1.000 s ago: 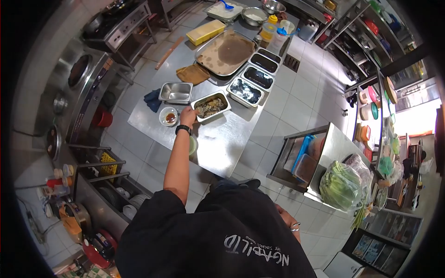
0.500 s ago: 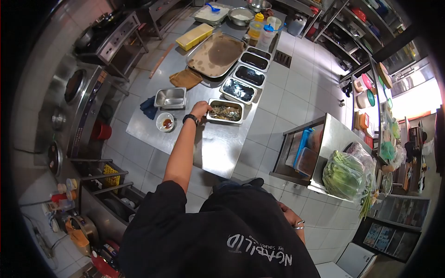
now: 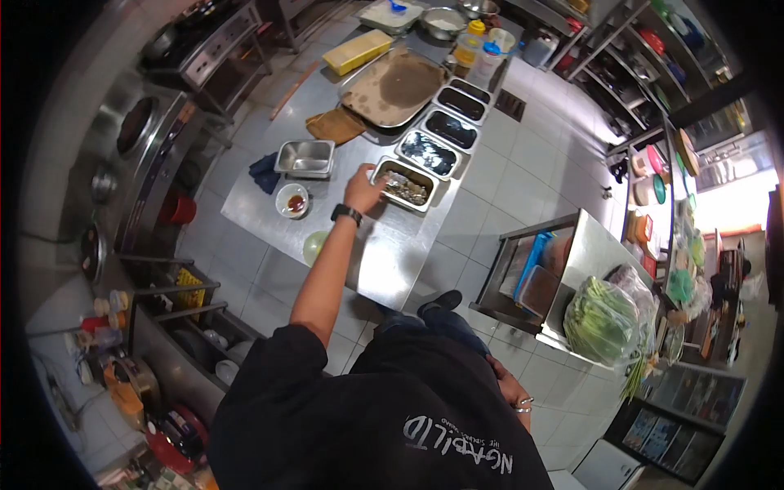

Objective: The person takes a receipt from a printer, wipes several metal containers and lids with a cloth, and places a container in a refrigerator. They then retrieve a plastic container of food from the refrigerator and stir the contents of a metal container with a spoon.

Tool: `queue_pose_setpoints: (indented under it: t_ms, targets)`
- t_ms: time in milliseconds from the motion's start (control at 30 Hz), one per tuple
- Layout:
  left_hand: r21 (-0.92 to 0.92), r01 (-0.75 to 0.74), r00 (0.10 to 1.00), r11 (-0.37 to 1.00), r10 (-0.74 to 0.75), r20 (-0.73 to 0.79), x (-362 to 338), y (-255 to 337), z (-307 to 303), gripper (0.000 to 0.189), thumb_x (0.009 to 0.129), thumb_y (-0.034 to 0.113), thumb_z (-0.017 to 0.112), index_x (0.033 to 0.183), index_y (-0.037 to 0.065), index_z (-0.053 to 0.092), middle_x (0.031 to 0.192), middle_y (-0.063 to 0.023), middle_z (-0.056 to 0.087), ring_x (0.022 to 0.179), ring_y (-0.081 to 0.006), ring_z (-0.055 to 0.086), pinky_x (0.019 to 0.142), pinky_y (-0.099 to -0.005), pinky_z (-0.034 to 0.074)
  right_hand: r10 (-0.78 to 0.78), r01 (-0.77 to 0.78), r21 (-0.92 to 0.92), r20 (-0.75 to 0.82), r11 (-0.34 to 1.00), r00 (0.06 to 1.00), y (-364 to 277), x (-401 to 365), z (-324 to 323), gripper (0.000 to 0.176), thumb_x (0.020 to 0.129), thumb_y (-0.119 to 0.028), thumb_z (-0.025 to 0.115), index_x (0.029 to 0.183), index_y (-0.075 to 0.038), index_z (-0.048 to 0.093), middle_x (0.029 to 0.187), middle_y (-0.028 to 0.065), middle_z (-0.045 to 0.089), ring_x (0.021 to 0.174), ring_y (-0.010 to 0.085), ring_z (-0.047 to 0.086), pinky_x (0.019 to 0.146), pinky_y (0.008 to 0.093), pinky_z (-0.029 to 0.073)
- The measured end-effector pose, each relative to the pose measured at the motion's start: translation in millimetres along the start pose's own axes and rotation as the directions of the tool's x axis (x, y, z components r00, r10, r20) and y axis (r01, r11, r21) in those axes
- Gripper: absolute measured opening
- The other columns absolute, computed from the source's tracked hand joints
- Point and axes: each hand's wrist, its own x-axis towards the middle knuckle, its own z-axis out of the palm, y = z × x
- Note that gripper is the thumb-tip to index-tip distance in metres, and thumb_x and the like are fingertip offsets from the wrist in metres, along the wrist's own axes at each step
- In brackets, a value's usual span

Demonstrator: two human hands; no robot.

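My left hand (image 3: 365, 189), with a dark watch at its wrist, grips the left end of a small rectangular metal food pan (image 3: 434, 198) on the steel table. Inside the pan lies a dark, crumbly-looking food (image 3: 404, 188) with shiny patches; what it is I cannot make out. Just beyond stands a similar pan with a glossy dark surface (image 3: 428, 154), in a row with several more. To the left of my hand are an empty metal pan (image 3: 306, 158) and a white bowl with brown liquid (image 3: 291, 201). My right hand (image 3: 510, 387) hangs by my hip, its fingers mostly hidden.
A large paper-lined tray (image 3: 392, 86), a brown cloth (image 3: 336, 125) and a yellow container (image 3: 358, 51) occupy the table's far part. Squeeze bottles (image 3: 469, 45) stand at its far right. A green bowl (image 3: 314, 245) is near my forearm. Bagged greens (image 3: 603, 320) rest on a right-hand side table.
The food pan has turned at an angle and sits closer to the row of pans, my left hand moving with it. A green bowl now shows beside my forearm. My view has shifted slightly.
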Motion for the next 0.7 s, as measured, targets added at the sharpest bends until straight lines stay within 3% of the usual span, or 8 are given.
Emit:
queue_pose_setpoints:
  t_ms: [133, 200, 267, 333, 467, 600, 633, 700]
  targets:
    - [-0.324, -0.082, 0.878, 0.942, 0.222, 0.425, -85, -5, 5, 0.046, 0.086, 0.019, 0.069, 0.127, 0.005, 0.053, 0.125, -0.0085, 0.06, 0.109, -0.014, 0.057, 0.088, -0.0313, 0.049, 0.061, -0.06, -0.044, 0.029, 0.997, 0.998, -15, 5, -11, 0.074, 0.087, -0.03, 0.063, 0.148, -0.01, 0.026, 0.142, 0.0198, 0.044, 0.134, 0.0287, 0.039, 0.11, 0.0344, 0.031]
    - [-0.513, 0.098, 0.616, 0.853, 0.353, 0.704, -132, -22, 24, 0.051, 0.088, 0.017, 0.067, 0.134, 0.007, 0.048, 0.131, -0.0069, 0.056, 0.118, -0.0147, 0.052, 0.093, -0.032, 0.048, 0.12, -0.116, -0.081, 0.052, 0.99, 0.991, -19, 16, -22, 0.075, 0.087, -0.032, 0.064, 0.148, -0.01, 0.026, 0.142, 0.0203, 0.043, 0.135, 0.0295, 0.037, 0.111, 0.0347, 0.029]
    - [-0.382, 0.171, 0.306, 0.908, 0.32, 0.897, -178, 12, 9, 0.054, 0.09, 0.018, 0.064, 0.139, 0.008, 0.044, 0.139, -0.0097, 0.049, 0.127, -0.0189, 0.046, 0.099, -0.0351, 0.044, 0.017, 0.005, -0.318, 0.064, 0.948, 0.998, -16, 32, -32, 0.078, 0.086, -0.035, 0.064, 0.148, -0.009, 0.025, 0.142, 0.0202, 0.043, 0.137, 0.0309, 0.033, 0.113, 0.0354, 0.027]
    - [-0.298, 0.119, 0.087, 0.947, 0.289, 0.953, -203, 37, 6, 0.055, 0.09, 0.02, 0.064, 0.139, 0.008, 0.043, 0.146, -0.013, 0.04, 0.133, -0.0244, 0.041, 0.106, -0.038, 0.038, 0.032, 0.021, -0.381, 0.134, 0.924, 0.991, -52, 38, -41, 0.078, 0.086, -0.036, 0.065, 0.148, -0.009, 0.026, 0.142, 0.0199, 0.044, 0.138, 0.0311, 0.032, 0.113, 0.0355, 0.026]
    - [-0.401, 0.089, 0.24, 0.912, 0.371, 0.897, -215, 26, 29, 0.054, 0.09, 0.023, 0.063, 0.138, 0.009, 0.044, 0.15, -0.0143, 0.032, 0.136, -0.0284, 0.035, 0.11, -0.0401, 0.032, 0.103, 0.03, -0.509, 0.231, 0.86, 0.967, -85, 67, -71, 0.08, 0.085, -0.036, 0.066, 0.148, -0.007, 0.026, 0.141, 0.0196, 0.045, 0.137, 0.0302, 0.034, 0.112, 0.0351, 0.028]
    - [-0.436, 0.052, 0.318, 0.898, 0.399, 0.86, -205, 33, 50, 0.05, 0.092, 0.025, 0.061, 0.136, 0.009, 0.046, 0.149, -0.0146, 0.033, 0.137, -0.0296, 0.033, 0.111, -0.041, 0.028, 0.084, 0.031, -0.343, 0.318, 0.939, 0.944, -71, 111, -117, 0.082, 0.084, -0.037, 0.068, 0.147, -0.004, 0.027, 0.142, 0.0182, 0.045, 0.132, 0.0268, 0.042, 0.108, 0.0327, 0.033]
    - [-0.434, 0.068, 0.351, 0.898, 0.386, 0.853, -204, 38, 53, 0.048, 0.093, 0.027, 0.06, 0.136, 0.008, 0.046, 0.148, -0.015, 0.036, 0.137, -0.0297, 0.033, 0.112, -0.0407, 0.027, 0.127, 0.023, -0.499, 0.265, 0.867, 0.956, -140, 88, -114, 0.075, 0.087, -0.038, 0.064, 0.146, -0.005, 0.031, 0.137, 0.0218, 0.049, 0.13, 0.0308, 0.045, 0.105, 0.0353, 0.037]
    - [-0.438, 0.074, 0.426, 0.896, 0.369, 0.826, -204, 51, 58, 0.047, 0.094, 0.029, 0.058, 0.135, 0.007, 0.047, 0.145, -0.0153, 0.039, 0.137, -0.029, 0.034, 0.112, -0.0395, 0.027, 0.078, 0.118, -0.544, 0.323, 0.831, 0.943, -109, 124, -142, 0.072, 0.088, -0.041, 0.061, 0.144, -0.005, 0.033, 0.133, 0.0243, 0.051, 0.126, 0.0342, 0.048, 0.101, 0.0378, 0.04]
